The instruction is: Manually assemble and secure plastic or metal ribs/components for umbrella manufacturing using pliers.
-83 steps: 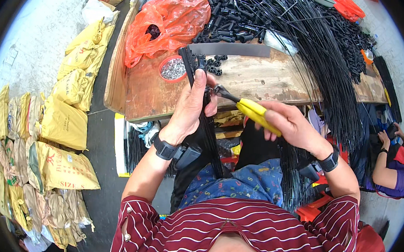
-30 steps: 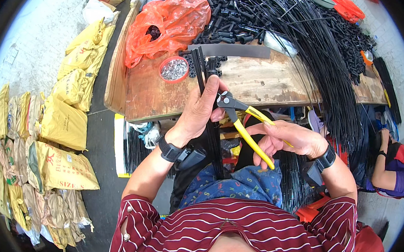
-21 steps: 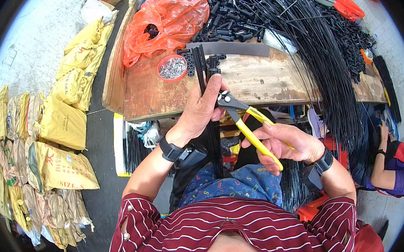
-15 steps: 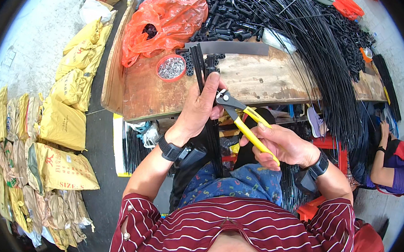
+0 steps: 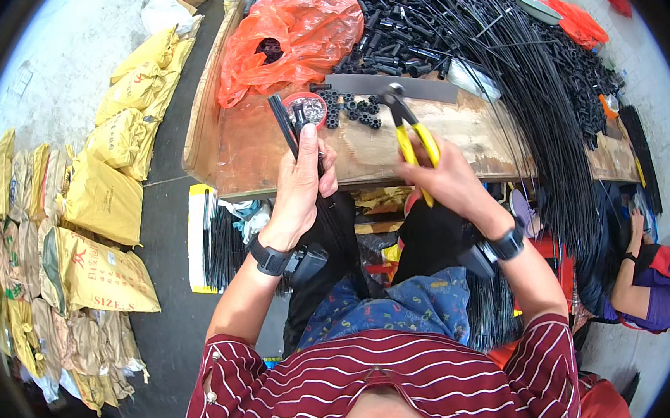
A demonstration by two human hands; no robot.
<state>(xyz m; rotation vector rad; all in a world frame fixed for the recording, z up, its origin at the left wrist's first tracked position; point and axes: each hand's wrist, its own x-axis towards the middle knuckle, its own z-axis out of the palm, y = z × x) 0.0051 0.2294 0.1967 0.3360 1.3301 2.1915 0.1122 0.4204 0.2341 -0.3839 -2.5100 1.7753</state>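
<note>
My left hand is closed around a bundle of thin black cables, whose upper ends stick out past the thumb while the rest hangs down toward my lap. A short black piece stands by the thumb tip; whether it sits on a cable I cannot tell. In my right hand are yellow-handled end-cutting pliers, their dark jaws pointing up and held apart from the bundle. Just behind the bundle, a round red tub holds small silver metal pieces. Small black cylindrical parts stand beside it on the wooden table.
An orange-red plastic bag lies at the table's far left. Behind are heaped black tubular parts and a long spread of black cables. Yellow sacks line the floor at left. Another person sits at far right.
The pliers have come away from the cable bundle and risen to the right, jaws now upward. My left hand has shifted left and slightly down with the bundle.
</note>
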